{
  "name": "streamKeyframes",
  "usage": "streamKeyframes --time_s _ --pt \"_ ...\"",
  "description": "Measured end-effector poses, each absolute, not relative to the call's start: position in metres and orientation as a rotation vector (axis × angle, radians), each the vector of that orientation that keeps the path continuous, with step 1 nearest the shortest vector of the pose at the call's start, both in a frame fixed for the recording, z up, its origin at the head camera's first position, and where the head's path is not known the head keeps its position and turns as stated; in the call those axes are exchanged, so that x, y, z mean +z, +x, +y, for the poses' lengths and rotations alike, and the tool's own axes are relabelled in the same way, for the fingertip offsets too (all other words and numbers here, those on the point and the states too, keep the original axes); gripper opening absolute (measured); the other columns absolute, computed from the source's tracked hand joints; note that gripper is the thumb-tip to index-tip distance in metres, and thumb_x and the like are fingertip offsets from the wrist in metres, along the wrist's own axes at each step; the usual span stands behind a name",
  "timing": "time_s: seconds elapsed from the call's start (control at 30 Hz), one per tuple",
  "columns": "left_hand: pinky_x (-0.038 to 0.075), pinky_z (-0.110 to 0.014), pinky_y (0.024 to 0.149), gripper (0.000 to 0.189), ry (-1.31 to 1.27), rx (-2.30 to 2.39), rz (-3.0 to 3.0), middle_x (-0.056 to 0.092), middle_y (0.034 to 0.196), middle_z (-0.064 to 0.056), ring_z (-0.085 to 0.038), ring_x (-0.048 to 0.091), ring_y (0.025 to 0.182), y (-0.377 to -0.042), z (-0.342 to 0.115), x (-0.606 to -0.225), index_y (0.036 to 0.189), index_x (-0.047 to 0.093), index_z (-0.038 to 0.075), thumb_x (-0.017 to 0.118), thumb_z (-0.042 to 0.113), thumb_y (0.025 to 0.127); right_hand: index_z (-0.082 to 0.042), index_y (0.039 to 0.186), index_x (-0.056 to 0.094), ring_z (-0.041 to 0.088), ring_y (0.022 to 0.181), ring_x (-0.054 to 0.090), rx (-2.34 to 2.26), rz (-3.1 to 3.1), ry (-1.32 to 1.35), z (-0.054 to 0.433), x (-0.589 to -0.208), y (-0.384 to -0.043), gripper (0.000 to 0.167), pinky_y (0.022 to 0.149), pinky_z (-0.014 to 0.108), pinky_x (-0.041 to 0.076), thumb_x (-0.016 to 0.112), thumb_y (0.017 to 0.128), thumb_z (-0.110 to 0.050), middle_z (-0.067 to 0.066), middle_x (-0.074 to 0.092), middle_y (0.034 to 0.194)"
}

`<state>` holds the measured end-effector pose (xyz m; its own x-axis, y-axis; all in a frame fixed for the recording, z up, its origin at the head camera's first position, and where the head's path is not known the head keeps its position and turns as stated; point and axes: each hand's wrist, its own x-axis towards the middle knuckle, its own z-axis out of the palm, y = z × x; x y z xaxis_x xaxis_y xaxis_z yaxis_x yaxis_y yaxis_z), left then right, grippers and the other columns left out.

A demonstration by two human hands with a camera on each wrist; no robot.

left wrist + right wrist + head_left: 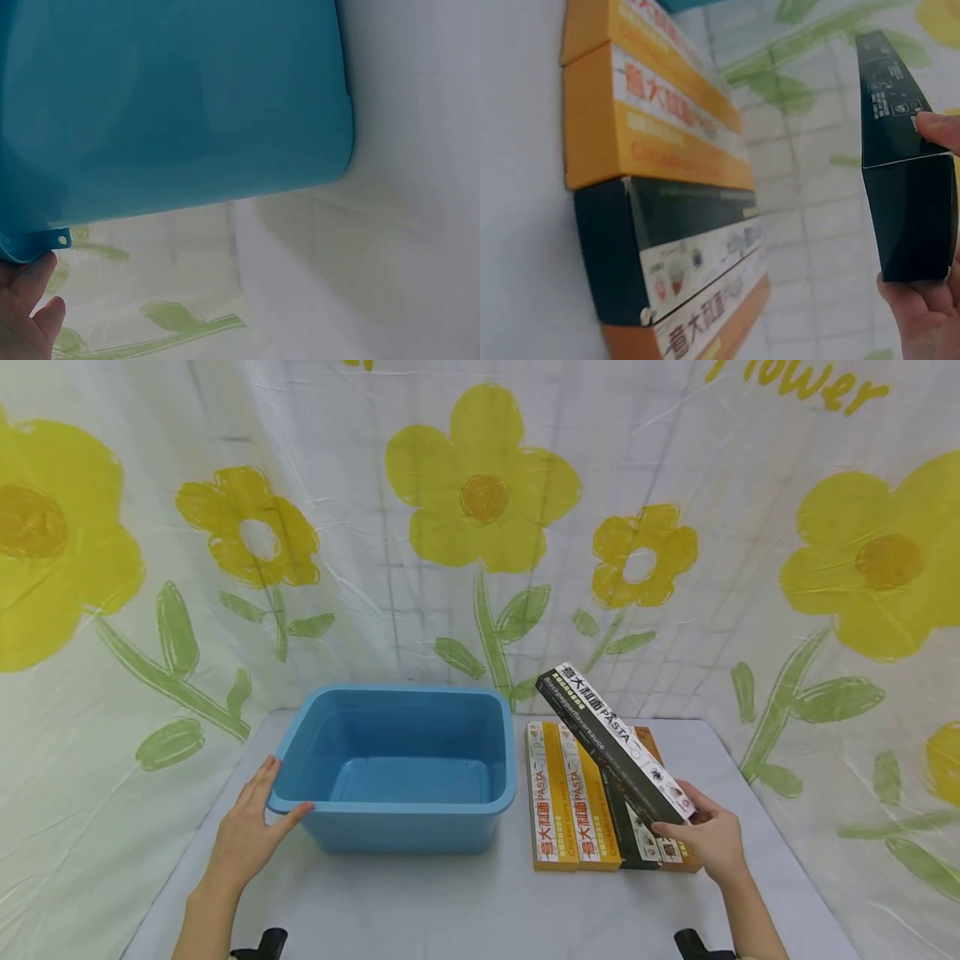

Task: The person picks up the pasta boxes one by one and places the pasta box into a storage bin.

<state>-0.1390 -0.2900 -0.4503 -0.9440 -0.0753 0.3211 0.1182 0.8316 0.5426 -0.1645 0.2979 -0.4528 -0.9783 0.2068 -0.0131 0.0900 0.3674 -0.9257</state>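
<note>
A black-and-white pasta box [615, 739] is tilted in the air, its near end gripped between the thumb and fingers of my right hand [708, 831]. Beneath it, several pasta boxes lie side by side on the table: yellow ones [555, 802], another black one [633, 843] and an orange one [686, 860]. In the right wrist view the raised box [911, 210] shows its dark end, apart from the row. My left hand [251, 827] rests with spread fingers on the left rim of a blue plastic tub [405, 831]. Nothing lies inside the tub.
The white-covered table [450, 910] carries the tub at left and the box row at right, with a narrow gap between them. A white sheet printed with yellow flowers [483, 497] hangs behind the table and along both sides.
</note>
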Motion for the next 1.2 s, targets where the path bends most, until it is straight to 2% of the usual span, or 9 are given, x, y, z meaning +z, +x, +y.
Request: streamKeyframes --time_s 0.53,0.83,1.03,1.2 --pt "0.031 -0.073 0.095 0.088 -0.024 -0.828 -2.678 0.026 0.153 -0.027 -0.055 0.031 0.132 -0.139 -0.290 -0.452 0.152 0.023 -0.003 0.066 0.044 0.090 0.012 0.138 0.044 -0.006 0.093 0.057 1.716 -2.524 0.033 0.268 -0.432 -0.171 0.081 0.073 0.017 0.053 0.082 0.068 0.007 0.035 0.049 0.132" --pt "0.031 -0.073 0.096 0.089 -0.009 -0.825 -2.679 0.027 0.153 -0.028 -0.055 0.032 0.131 -0.138 -0.290 -0.452 0.152 0.024 -0.002 0.066 0.045 0.090 0.010 0.137 0.049 0.009 0.085 0.060 1.710 -2.573 0.184 0.250 -0.417 -0.176 0.079 0.068 0.023 0.055 0.083 0.066 0.006 0.029 0.057 0.121" --pt "0.031 -0.073 0.095 0.089 -0.007 -0.828 -2.675 0.028 0.152 -0.028 -0.056 0.032 0.131 -0.137 -0.290 -0.452 0.152 0.024 -0.002 0.066 0.045 0.089 0.010 0.136 0.049 0.011 0.087 0.060 1.685 -2.619 0.307 0.239 -0.407 -0.181 0.080 0.067 0.024 0.055 0.085 0.065 0.002 0.030 0.055 0.128" --pt "0.031 -0.073 0.095 0.089 -0.010 -0.825 -2.683 0.026 0.154 -0.028 -0.056 0.031 0.132 -0.138 -0.290 -0.452 0.152 0.022 -0.002 0.065 0.046 0.090 0.009 0.134 0.053 0.014 0.084 0.061 1.688 -2.645 0.379 0.231 -0.403 -0.187 0.079 0.066 0.026 0.055 0.086 0.063 0.000 0.027 0.059 0.124"
